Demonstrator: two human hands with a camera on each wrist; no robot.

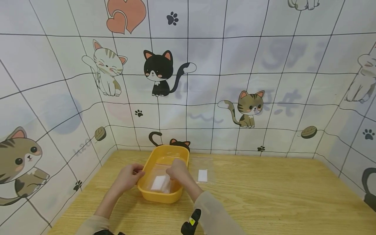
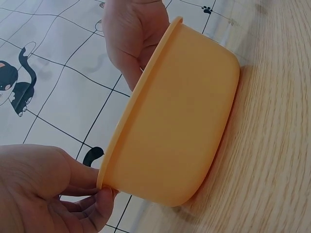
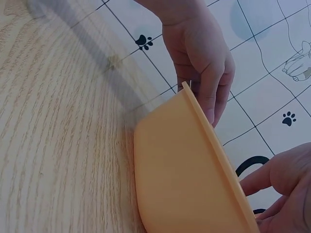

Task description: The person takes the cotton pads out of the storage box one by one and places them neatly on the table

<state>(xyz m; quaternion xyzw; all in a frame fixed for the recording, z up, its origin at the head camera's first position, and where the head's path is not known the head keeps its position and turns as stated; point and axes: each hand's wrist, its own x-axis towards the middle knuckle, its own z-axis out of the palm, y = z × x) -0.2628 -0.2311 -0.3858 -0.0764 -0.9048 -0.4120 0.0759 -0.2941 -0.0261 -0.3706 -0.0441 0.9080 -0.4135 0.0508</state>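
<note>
A yellow plastic tub [image 1: 160, 196] stands on the wooden table, with clear plastic bags holding white pieces [image 1: 159, 183] inside it. My left hand [image 1: 129, 177] grips the tub's left rim, thumb and fingers pinching the edge; the left wrist view shows this left hand [image 2: 53, 189] close up. Reaching over the right rim, my right hand [image 1: 177, 170] is inside the tub above the bags, with its fingers bent. In the right wrist view, the tub wall and rim partly cover the fingers of the right hand [image 3: 286, 187], so whether they pinch a bag is hidden.
Right of the tub, a clear bag with a white rectangle [image 1: 202, 175] lies flat on the table [image 1: 264, 192]. A cat-printed sheet [image 1: 205, 85] hangs behind and along both sides of the table. The tub sits near the back edge.
</note>
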